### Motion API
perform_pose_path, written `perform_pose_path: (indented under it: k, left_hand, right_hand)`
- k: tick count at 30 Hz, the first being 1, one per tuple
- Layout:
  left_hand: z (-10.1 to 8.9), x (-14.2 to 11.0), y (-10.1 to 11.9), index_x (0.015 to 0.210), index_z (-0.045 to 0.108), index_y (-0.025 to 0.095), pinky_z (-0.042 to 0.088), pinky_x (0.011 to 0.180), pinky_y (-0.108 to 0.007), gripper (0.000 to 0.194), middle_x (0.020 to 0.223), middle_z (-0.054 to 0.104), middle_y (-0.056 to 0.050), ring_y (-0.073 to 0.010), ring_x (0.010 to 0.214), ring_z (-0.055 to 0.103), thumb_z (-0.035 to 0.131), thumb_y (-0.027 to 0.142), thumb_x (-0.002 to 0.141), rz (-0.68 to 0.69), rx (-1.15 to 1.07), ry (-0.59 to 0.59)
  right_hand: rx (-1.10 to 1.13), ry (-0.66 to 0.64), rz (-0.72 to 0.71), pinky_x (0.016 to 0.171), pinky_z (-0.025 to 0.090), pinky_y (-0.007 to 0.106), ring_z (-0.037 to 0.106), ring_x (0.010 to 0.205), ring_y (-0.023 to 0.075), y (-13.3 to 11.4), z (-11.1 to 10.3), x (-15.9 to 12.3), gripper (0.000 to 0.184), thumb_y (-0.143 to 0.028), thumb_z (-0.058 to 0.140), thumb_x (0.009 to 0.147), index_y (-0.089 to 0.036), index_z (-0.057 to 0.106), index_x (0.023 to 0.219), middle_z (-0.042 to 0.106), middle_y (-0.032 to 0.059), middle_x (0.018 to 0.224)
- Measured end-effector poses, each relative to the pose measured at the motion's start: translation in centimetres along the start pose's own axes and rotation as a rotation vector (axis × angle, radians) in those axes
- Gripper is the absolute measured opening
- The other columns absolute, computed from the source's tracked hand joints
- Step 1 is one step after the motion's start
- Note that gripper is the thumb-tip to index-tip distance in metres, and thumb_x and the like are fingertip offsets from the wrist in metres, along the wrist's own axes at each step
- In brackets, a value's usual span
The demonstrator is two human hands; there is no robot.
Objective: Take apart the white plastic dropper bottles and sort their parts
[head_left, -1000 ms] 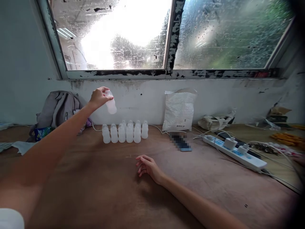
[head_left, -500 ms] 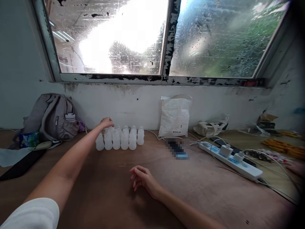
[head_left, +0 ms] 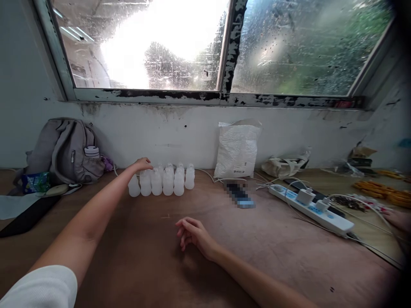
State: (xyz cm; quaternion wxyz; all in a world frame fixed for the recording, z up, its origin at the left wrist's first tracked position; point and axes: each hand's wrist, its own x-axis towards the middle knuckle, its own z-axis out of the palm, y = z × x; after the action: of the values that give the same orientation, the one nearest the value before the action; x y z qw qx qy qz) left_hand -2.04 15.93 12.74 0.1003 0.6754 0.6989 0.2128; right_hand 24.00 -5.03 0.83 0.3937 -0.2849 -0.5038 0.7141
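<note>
- While the left arm stretches far forward across the brown table, the left hand sits on top of the cluster of small frosted white bottles near the back wall.
- Its fingers curl down over the cap of 1 bottle in the back row; whether they pinch that cap or only touch it cannot be told from this view.
- About 9 bottles show, standing upright and touching one another in 2 rows, the front row of 5 running left to right.
- A white sleeve covers the upper left arm at the bottom left corner.
- Nearer the camera, the right hand rests on the bare table, well apart from the bottles, fingers loosely bent and slightly spread, holding nothing.
- Left of the bottles, a grey backpack leans against the wall with a white-capped flask in its side pocket.
- Right of the bottles, a white plastic bag stands against the wall, with a blurred phone lying flat just in front of it.
- Farther right, a white power strip lies at an angle with 2 chargers plugged in and cables trailing off.
- Another person's hand shows at the right edge.
</note>
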Motion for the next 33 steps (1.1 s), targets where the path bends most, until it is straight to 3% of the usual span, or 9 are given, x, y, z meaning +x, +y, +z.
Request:
perform_pose_path:
  k: [6, 9, 13, 16, 19, 22, 26, 30, 33]
  left_hand:
    - [-1.2, -3.4, 3.1, 0.102, 0.053, 0.016, 0.041, 0.083, -0.029, 0.031, 0.112, 0.055, -0.009, -0.0208, 0.105, 0.050, 0.047, 0.031, 0.075, 0.158, -0.142, 0.274]
    - [0.6, -7.9, 4.9, 0.104, 0.049, 0.017, 0.042, 0.082, -0.025, 0.028, 0.108, 0.056, -0.006, -0.0145, 0.099, 0.052, 0.033, 0.027, 0.083, 0.277, -0.208, 0.351]
    - [5.8, -15.6, 4.8, 0.094, 0.054, 0.018, 0.044, 0.078, -0.029, 0.019, 0.094, 0.059, -0.004, -0.0167, 0.089, 0.055, 0.045, 0.023, 0.078, 0.691, -0.220, 0.163]
    - [9.4, -19.4, 3.3, 0.099, 0.053, 0.019, 0.041, 0.084, -0.036, 0.022, 0.099, 0.056, -0.006, -0.0206, 0.096, 0.050, 0.049, 0.023, 0.077, 0.825, -0.077, 0.024]
    - [11.0, -20.6, 2.1, 0.100, 0.052, 0.019, 0.042, 0.083, -0.036, 0.020, 0.099, 0.055, -0.007, -0.0201, 0.095, 0.050, 0.044, 0.022, 0.081, 0.804, -0.053, -0.029]
    - [11.1, -20.6, 1.5, 0.099, 0.051, 0.019, 0.043, 0.082, -0.035, 0.019, 0.097, 0.055, -0.007, -0.0195, 0.093, 0.049, 0.041, 0.022, 0.083, 0.762, -0.083, -0.031]
    - [10.8, -20.6, 1.0, 0.097, 0.051, 0.019, 0.042, 0.082, -0.035, 0.017, 0.096, 0.054, -0.006, -0.0194, 0.092, 0.049, 0.041, 0.021, 0.083, 0.760, -0.088, -0.035]
    - [10.9, -20.6, 0.7, 0.098, 0.051, 0.019, 0.042, 0.082, -0.035, 0.018, 0.096, 0.054, -0.006, -0.0197, 0.091, 0.049, 0.040, 0.022, 0.083, 0.759, -0.083, -0.029]
    - [10.9, -20.6, 0.7, 0.098, 0.052, 0.019, 0.042, 0.081, -0.035, 0.019, 0.095, 0.055, -0.006, -0.0194, 0.091, 0.049, 0.040, 0.022, 0.083, 0.770, -0.086, -0.022]
  right_hand:
    - [-0.087, 0.031, 0.001, 0.046, 0.046, 0.027, 0.052, 0.049, 0.0103, 0.0, -0.7, 0.4, 0.034, -0.047, 0.046, 0.079, -0.015, 0.053, 0.089, 0.053, 0.0017, 0.072]
    - [-0.443, 0.176, -0.097, 0.054, 0.047, 0.031, 0.054, 0.056, 0.0140, -0.8, -3.3, 1.1, 0.035, -0.047, 0.040, 0.081, -0.016, 0.054, 0.089, 0.055, 0.0041, 0.075]
    - [-1.372, 0.531, -0.346, 0.089, 0.034, 0.040, 0.049, 0.099, 0.0241, -2.9, -9.1, 1.5, 0.025, -0.031, 0.042, 0.081, -0.017, 0.059, 0.093, 0.055, 0.0113, 0.103]
    - [-1.751, 0.877, -0.195, 0.097, 0.021, 0.046, 0.030, 0.119, 0.0288, -3.9, -13.2, 1.3, 0.034, -0.026, 0.042, 0.080, -0.015, 0.052, 0.111, 0.043, 0.0150, 0.124]
    - [-1.811, 1.047, 0.058, 0.096, 0.018, 0.051, 0.023, 0.123, 0.0311, -4.0, -15.8, 1.0, 0.043, -0.031, 0.041, 0.081, -0.015, 0.045, 0.121, 0.039, 0.0161, 0.129]
    - [-1.781, 1.057, 0.178, 0.094, 0.018, 0.053, 0.026, 0.122, 0.0312, -3.6, -16.7, 0.9, 0.043, -0.036, 0.039, 0.082, -0.017, 0.045, 0.120, 0.043, 0.0146, 0.125]
    - [-1.814, 1.017, 0.140, 0.092, 0.016, 0.057, 0.028, 0.120, 0.0331, -3.3, -16.8, 1.0, 0.040, -0.036, 0.038, 0.082, -0.016, 0.049, 0.115, 0.048, 0.0152, 0.120]
    - [-1.865, 1.008, -0.103, 0.095, 0.015, 0.053, 0.030, 0.119, 0.0292, -3.6, -16.1, 1.1, 0.034, -0.029, 0.038, 0.083, -0.016, 0.051, 0.112, 0.048, 0.0135, 0.121]
    - [-1.828, 0.828, -0.260, 0.096, 0.021, 0.041, 0.038, 0.112, 0.0238, -3.5, -14.6, 1.3, 0.029, -0.025, 0.035, 0.085, -0.016, 0.056, 0.102, 0.055, 0.0113, 0.111]
